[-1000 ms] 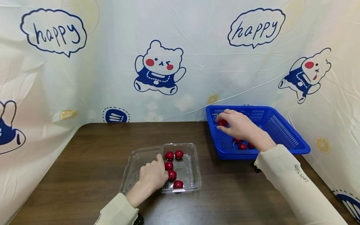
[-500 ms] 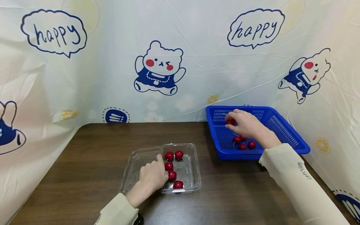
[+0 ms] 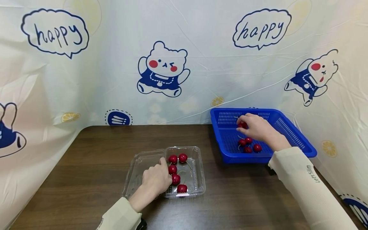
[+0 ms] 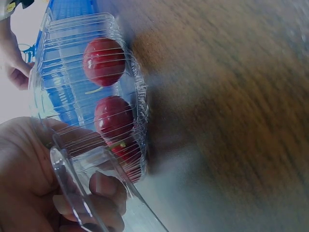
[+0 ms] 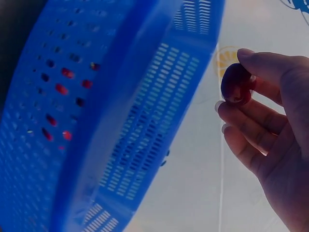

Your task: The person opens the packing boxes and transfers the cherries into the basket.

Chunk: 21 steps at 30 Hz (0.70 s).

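My right hand (image 3: 254, 127) pinches a dark red cherry (image 3: 242, 125) above the blue plastic basket (image 3: 230, 158). In the right wrist view that cherry (image 5: 235, 86) sits between thumb and fingertips, outside the slotted wall. Several cherries (image 3: 257, 148) lie on the basket floor below. On the left, my left hand (image 3: 156, 179) grips the clear plastic clamshell box (image 3: 198, 183) at the hinge side. The left wrist view shows curled fingers (image 4: 108, 188) about the clear lid edge. Several cherries (image 3: 175, 179) lie in the box's base, mostly along its left side.
The open box lid (image 3: 138, 167) lies to the left of its base, partly under the left hand. Brown tabletop (image 3: 86, 179) surrounds the box. A printed curtain (image 3: 115, 80) hangs behind and at both sides, close behind the basket.
My right hand has moved rightward over the basket with the cherry, uncovering more cherries below. The left hand and the box have stayed in place.
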Tool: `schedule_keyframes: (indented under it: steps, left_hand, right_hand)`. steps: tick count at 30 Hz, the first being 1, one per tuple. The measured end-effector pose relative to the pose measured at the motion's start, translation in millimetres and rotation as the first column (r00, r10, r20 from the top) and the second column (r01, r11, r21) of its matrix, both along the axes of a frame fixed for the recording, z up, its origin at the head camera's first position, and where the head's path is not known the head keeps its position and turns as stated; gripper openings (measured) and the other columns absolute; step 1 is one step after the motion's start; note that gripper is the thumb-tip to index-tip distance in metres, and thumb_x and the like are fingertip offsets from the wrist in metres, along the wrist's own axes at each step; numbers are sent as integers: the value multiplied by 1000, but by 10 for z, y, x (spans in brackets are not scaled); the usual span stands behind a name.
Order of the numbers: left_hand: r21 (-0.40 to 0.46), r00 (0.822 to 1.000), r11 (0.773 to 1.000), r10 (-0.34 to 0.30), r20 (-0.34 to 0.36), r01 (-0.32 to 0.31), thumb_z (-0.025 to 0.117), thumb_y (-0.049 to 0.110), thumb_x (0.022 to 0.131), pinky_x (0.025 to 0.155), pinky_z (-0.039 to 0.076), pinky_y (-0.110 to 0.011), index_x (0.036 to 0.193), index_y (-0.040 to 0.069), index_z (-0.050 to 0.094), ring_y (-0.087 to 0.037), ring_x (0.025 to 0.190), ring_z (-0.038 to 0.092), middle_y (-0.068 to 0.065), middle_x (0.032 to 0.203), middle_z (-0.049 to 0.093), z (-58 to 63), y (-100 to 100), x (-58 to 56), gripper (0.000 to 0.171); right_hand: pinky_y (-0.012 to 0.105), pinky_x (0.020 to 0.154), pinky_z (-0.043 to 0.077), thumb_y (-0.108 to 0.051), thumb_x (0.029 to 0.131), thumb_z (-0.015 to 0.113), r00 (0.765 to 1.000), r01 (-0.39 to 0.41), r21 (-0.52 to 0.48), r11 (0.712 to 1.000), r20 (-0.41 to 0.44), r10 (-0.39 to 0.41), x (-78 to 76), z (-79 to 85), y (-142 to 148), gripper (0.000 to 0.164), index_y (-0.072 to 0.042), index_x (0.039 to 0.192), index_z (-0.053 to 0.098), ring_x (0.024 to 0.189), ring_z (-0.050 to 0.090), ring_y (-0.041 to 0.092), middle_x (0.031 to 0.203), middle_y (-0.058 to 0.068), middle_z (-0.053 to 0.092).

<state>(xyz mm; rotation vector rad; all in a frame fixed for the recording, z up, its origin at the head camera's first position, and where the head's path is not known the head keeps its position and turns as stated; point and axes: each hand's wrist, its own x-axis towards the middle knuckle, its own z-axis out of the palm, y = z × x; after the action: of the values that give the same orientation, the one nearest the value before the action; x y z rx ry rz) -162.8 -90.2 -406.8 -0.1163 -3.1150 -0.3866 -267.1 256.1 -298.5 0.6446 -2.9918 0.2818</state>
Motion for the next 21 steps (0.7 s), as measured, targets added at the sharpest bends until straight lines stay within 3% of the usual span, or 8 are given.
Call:
schedule_keyframes:
  steps: [12, 21]
  left_hand:
    - [7, 1000, 1000, 0, 10, -1, 59, 17, 77, 45, 48, -46, 101, -3, 47, -32, 53, 61, -18, 65, 65, 29, 3, 10, 33]
    - [7, 1000, 1000, 7, 24, -7, 59, 18, 77, 45, 47, -45, 106, -4, 47, -31, 53, 60, -17, 65, 65, 25, 6, 6, 38]
  right_hand:
    - [55, 81, 52, -24, 89, 66, 999, 36, 23, 999, 15, -36, -31, -122, 134, 32, 0, 111, 65, 90, 60, 33, 101, 21, 66]
    - [59, 83, 53, -23, 89, 67, 996, 60, 24, 998, 61, -62, -54, -265, 275, 34, 1, 112, 65, 94, 62, 38, 104, 25, 66]
